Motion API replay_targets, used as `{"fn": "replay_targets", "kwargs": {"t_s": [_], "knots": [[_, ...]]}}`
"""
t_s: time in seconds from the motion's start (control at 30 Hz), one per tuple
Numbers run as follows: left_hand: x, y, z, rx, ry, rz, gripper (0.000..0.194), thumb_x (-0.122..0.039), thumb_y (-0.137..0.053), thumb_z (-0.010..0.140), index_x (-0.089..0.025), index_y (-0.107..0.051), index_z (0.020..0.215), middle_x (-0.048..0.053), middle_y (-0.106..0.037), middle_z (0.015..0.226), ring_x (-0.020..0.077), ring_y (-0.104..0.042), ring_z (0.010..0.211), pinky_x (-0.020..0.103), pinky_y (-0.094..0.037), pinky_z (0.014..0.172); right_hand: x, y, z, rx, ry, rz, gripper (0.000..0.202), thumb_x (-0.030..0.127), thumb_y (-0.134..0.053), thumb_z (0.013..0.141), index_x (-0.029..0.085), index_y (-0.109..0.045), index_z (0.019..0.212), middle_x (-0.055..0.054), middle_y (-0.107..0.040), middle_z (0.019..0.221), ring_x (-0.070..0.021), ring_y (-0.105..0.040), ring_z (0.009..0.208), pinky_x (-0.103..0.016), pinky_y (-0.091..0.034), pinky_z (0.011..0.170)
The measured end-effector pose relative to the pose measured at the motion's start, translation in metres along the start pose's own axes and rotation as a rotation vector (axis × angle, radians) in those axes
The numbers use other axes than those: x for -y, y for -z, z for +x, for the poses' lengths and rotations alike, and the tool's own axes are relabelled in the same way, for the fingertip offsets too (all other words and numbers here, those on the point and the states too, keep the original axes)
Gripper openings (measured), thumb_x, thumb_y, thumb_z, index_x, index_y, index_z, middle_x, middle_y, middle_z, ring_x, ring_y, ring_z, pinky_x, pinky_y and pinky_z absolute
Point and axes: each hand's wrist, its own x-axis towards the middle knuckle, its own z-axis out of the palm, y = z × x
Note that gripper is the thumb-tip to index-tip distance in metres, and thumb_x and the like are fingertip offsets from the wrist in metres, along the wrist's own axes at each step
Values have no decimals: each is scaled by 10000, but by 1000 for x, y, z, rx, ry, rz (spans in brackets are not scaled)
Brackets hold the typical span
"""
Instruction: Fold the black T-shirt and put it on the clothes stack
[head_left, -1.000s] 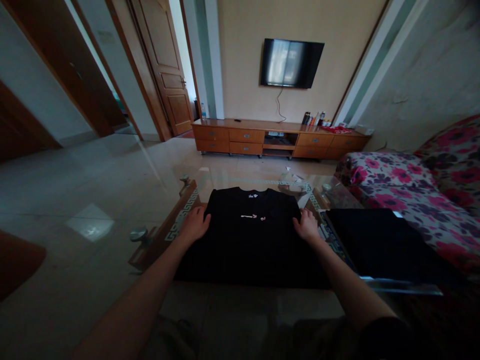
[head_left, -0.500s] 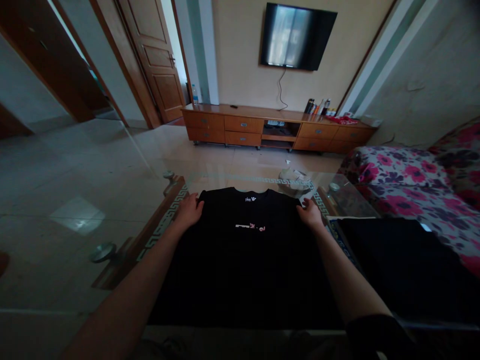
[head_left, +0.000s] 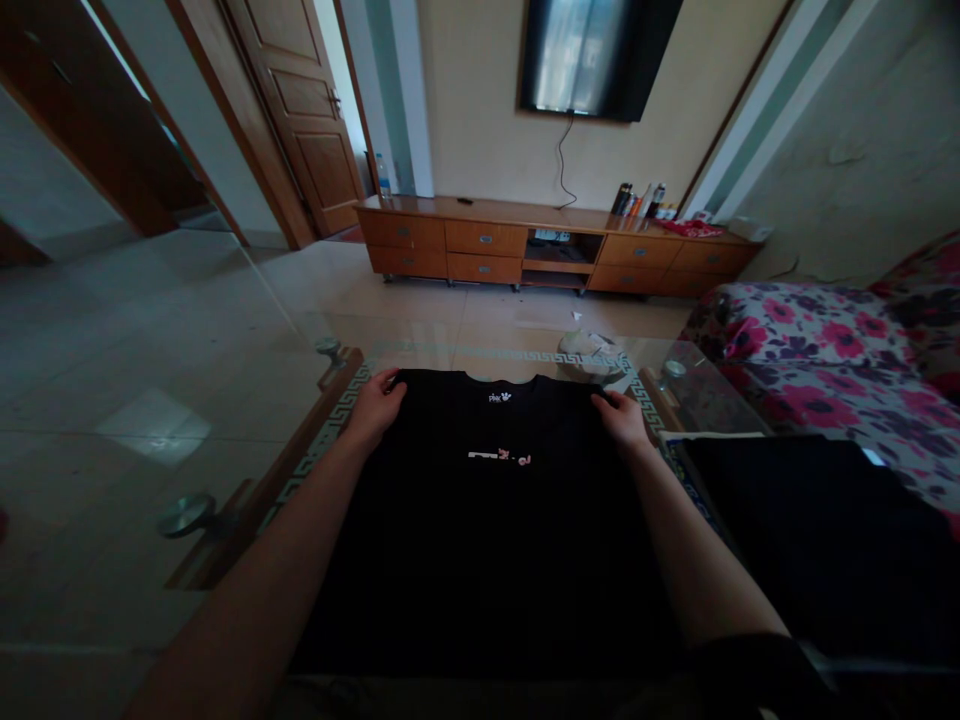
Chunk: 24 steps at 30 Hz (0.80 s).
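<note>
Two shoulder corners offer the best hold: the left hand pinches one, a black short T-shirt, seemingly light and limp, lies between, the right hand pinches the other. Beneath, toward the near edge, clear glass table; beyond, brown wooden door, low wooden cabinet, floral fabric-covered sofa.

At twelve o'clock I face a beige wall; a black flat-screen television hangs there just towards one, reflecting pale daylight. Below runs a long, low, orange-brown wooden cabinet with drawers. A brown panelled wooden door stands at eleven. Towards two I see a marked grey wall and a pink-and-purple floral sofa. The glossy pale tiled floor catches a bright patch at ten, beyond my clear glass table with a key-patterned border. The room is dim.
</note>
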Motion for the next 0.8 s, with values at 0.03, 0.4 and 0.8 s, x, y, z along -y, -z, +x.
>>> {"fn": "replay_targets", "kwargs": {"t_s": [0.03, 0.4, 0.8], "knots": [[-5, 0, -1, 7, -28, 6, 447, -308, -640, 843, -182, -643, 1271, 120, -707, 1216, 252, -676, 1102, 373, -529, 950, 3, 1, -1, -14, -11, 9, 495, 515, -609, 812, 106, -735, 1061, -100, -744, 887, -229, -656, 757, -340, -520, 734], [-51, 43, -27, 51, -306, 188, 399, -493, -650, 838, -176, -713, 1072, 62, -737, 998, 233, -678, 930, 337, -526, 873, 46, 31, -24, 24, 120, 103, 468, 545, -626, 813, 144, -725, 1033, -56, -730, 916, -198, -631, 818, -306, -504, 784], [-8, 134, -111, 301, -184, 122, 413, -512, -690, 788, -205, -697, 1064, 59, -753, 965, 236, -713, 891, 374, -547, 856, 34, 105, -111, 17, 195, -68, 302, 424, -601, 782, 195, -724, 936, -84, -698, 1011, -268, -634, 1007, -413, -468, 992]]}}
